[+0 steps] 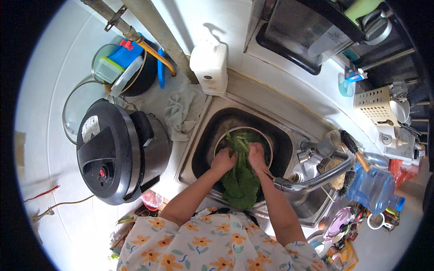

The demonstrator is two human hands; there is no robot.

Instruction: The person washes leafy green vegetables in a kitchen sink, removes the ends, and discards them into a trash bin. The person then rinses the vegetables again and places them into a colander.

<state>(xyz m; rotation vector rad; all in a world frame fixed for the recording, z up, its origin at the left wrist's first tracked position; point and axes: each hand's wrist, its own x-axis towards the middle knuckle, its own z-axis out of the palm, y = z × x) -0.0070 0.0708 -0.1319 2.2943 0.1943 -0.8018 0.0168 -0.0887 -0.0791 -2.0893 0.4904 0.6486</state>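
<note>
Both of my hands are over a stainless steel sink basin, at a round bowl set inside it. A bunch of dark green leafy vegetables lies across the bowl. Its pale stems point away from me and its broad leaves hang towards my body, over the front of the basin. My left hand grips the bunch from the left. On the other side, my right hand has its fingers curled at the stems. The fingertips of both hands are partly hidden by the greens and by the hands themselves.
A chrome faucet arches close to my right forearm. An electric pressure cooker stands left of the sink, near a grey cloth. Behind the basin is a white pump bottle. A blue water jug sits at the right.
</note>
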